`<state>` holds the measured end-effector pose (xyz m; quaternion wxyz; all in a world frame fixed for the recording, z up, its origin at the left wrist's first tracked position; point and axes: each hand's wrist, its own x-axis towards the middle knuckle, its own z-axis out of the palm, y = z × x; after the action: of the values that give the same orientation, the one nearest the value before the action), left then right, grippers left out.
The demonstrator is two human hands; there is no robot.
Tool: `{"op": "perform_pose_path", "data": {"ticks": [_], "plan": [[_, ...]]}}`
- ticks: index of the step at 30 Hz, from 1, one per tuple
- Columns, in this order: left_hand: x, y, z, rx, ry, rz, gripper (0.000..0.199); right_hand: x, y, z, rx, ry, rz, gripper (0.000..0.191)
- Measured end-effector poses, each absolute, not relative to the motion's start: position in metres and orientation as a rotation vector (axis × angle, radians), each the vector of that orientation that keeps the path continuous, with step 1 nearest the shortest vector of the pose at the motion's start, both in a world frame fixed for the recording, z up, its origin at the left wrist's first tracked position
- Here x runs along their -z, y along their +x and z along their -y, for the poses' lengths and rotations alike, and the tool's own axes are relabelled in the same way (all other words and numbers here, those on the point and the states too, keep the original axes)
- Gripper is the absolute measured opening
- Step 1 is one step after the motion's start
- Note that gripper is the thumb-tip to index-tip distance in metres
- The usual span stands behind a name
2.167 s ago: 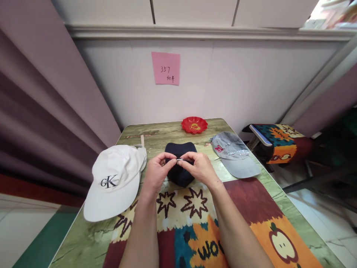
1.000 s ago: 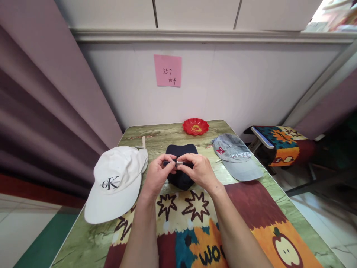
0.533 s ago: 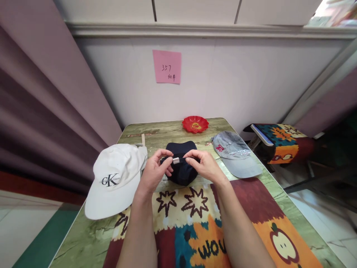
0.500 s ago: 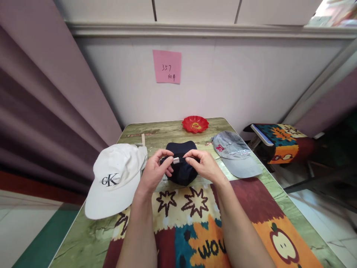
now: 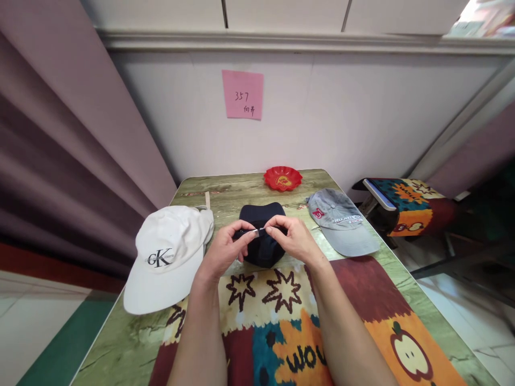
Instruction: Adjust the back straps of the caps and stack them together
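A dark navy cap (image 5: 263,250) lies in the middle of the table with its brim toward the wall. Its back strap runs between my two hands and carries a small silver buckle (image 5: 256,232). My left hand (image 5: 229,244) pinches the strap at the buckle, which its thumb and finger partly cover. Just right of the buckle, my right hand (image 5: 292,235) pinches the strap between thumb and forefinger. A white cap (image 5: 169,257) with a "CK" logo sits to the left. On the right rests a grey cap (image 5: 340,222), brim facing the near side.
A red scalloped dish (image 5: 282,178) stands at the table's back edge by the wall. Under my forearms lies a patterned mat (image 5: 281,300). A pink note (image 5: 243,95) is stuck on the wall. A stool (image 5: 402,201) with similar cloth stands at right.
My left thumb and finger have moved right along the strap onto the silver buckle, now partly covered. My right hand keeps its pinch, slightly closer to the buckle.
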<state>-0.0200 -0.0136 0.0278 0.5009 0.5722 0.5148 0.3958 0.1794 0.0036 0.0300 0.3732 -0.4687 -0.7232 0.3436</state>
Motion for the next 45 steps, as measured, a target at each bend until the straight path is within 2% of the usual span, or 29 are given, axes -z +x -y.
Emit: {"op": "perform_pose_path", "data": {"ticks": [5,13,18,22,26,32,37,40,43,45], "plan": [[-0.028,-0.022,0.013,-0.982,1.369,-1.242,0.027,-0.031,0.179,-0.002,-0.925,-1.186,1.852,0.016],[-0.028,-0.024,0.012,-0.999,1.398,-1.342,0.028,-0.024,0.197,-0.010,-0.976,-1.147,1.741,0.028],[-0.029,-0.031,0.010,-1.106,1.787,-1.431,0.024,-0.027,0.211,-0.010,-1.067,-1.203,1.836,0.025],[-0.029,-0.035,0.009,-0.966,1.981,-1.545,0.027,-0.029,0.210,-0.008,-1.089,-1.256,1.923,0.024],[-0.027,-0.037,0.007,-0.827,1.997,-1.365,0.028,-0.031,0.207,-0.007,-1.133,-1.212,1.937,0.029],[-0.021,-0.039,0.006,-0.832,1.856,-1.202,0.022,-0.024,0.207,-0.008,-1.253,-1.124,1.952,0.023],[-0.022,-0.037,0.005,-0.892,1.841,-1.206,0.022,-0.022,0.204,-0.008,-1.163,-1.159,1.954,0.024],[-0.024,-0.038,0.006,-1.045,1.739,-1.307,0.023,-0.024,0.208,-0.010,-1.062,-1.137,1.871,0.025],[-0.019,-0.051,0.005,-1.234,1.558,-1.501,0.028,-0.019,0.221,-0.017,-0.862,-1.184,1.690,0.030],[-0.011,-0.062,0.003,-1.204,1.553,-1.625,0.028,-0.010,0.231,-0.022,-0.684,-1.316,1.676,0.027]]}}
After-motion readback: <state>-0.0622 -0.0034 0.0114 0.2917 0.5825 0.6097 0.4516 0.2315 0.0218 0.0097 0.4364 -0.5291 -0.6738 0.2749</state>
